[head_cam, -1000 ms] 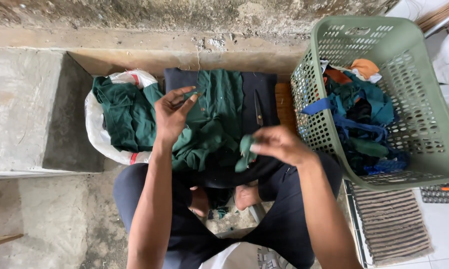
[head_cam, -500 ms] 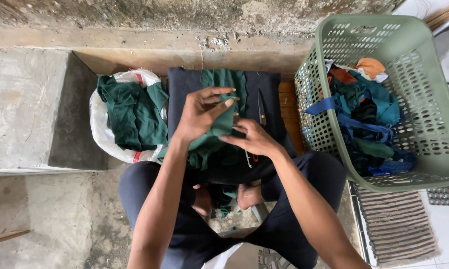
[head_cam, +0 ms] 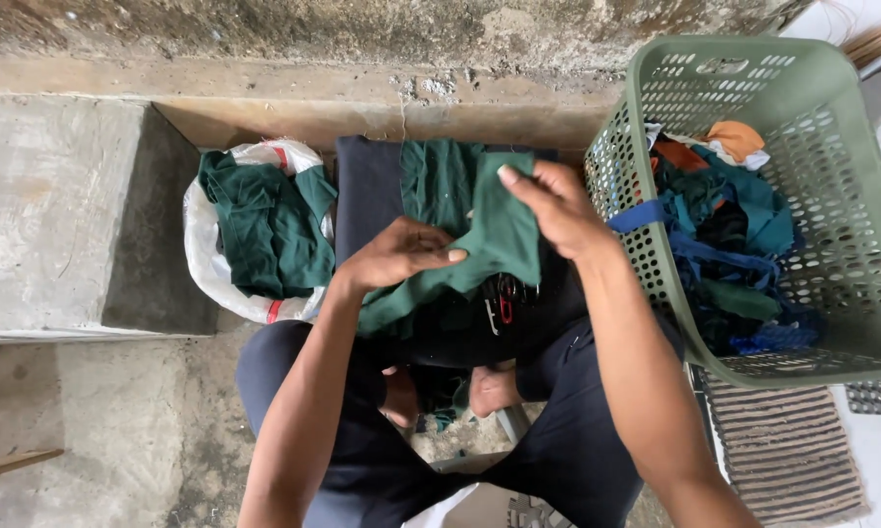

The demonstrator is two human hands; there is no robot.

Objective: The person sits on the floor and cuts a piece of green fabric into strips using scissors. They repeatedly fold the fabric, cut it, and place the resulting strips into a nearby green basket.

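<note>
Green basket [head_cam: 851,244] right of cloth [head_cam: 504,240]

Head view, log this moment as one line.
left hand: grips green cloth piece | right hand: pinches its top edge | green basket: at right

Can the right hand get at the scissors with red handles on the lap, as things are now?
Probably not at once. The right hand pinches the green cloth, which the left hand also holds, and this cloth hangs partly over the scissors. The hand would first have to let go.
</note>
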